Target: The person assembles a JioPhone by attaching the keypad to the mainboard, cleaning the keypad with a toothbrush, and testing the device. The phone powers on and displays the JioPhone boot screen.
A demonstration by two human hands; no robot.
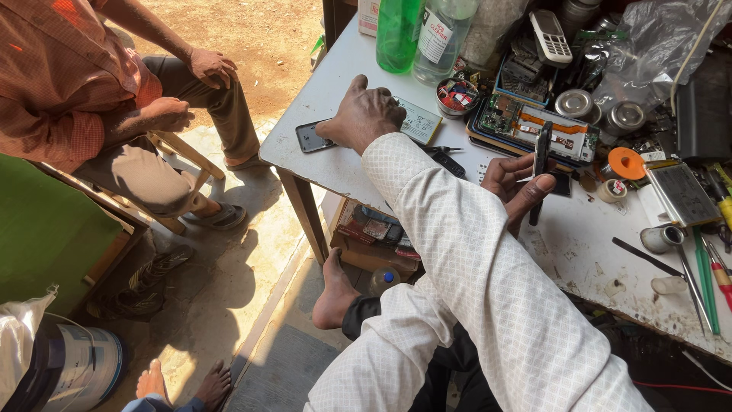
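My arms, in white patterned sleeves, cross over a white table point(335, 164). My right hand point(364, 114) reaches to the table's left corner, knuckles up. Its fingers are curled down onto a flat dark phone part point(308, 138) that sticks out past the edge. A pale flat battery point(421, 122) lies just right of that hand. My left hand point(518, 187) comes out from under the right sleeve. It pinches a slim black phone point(540, 156) upright, edge toward me, in front of an open circuit board point(534, 126).
The bench's right half holds small tins point(576, 101), an orange tape roll point(627, 162), a metal plate point(681, 192), screwdrivers point(705, 275), a keypad phone point(550, 36) and two bottles point(398, 30). A seated person point(114, 99) is at left. A bare foot point(334, 294) rests below the table.
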